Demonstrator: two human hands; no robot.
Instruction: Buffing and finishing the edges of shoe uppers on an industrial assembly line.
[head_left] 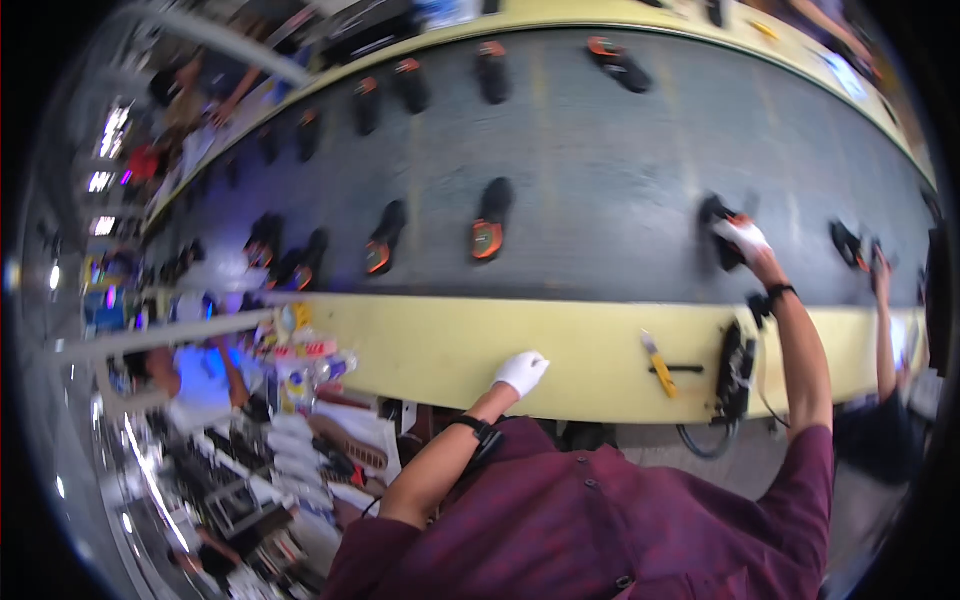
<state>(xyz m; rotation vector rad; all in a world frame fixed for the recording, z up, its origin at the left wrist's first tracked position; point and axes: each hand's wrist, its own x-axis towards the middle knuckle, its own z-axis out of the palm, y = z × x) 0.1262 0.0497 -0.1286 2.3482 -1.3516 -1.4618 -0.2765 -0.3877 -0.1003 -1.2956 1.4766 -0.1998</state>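
Note:
My right hand (742, 238), in a white glove, reaches onto the grey conveyor belt (600, 190) and is closed on a black shoe (716, 222) with orange trim. The glove hides part of the shoe. My left hand (521, 373), also gloved in white, rests on the pale yellow ledge (440, 345) in front of me. Its fingers are curled in and nothing shows in them. Between my arms a yellow utility knife (659, 366) lies on the ledge beside a thin black tool (686, 369).
Black-and-orange shoes (487, 232) stand in two rows along the belt. A black device with a cable (736, 370) sits at the ledge's right. A co-worker's hand (880, 262) touches another shoe (848, 244) at far right. Bottles and bags (310, 365) crowd the left end.

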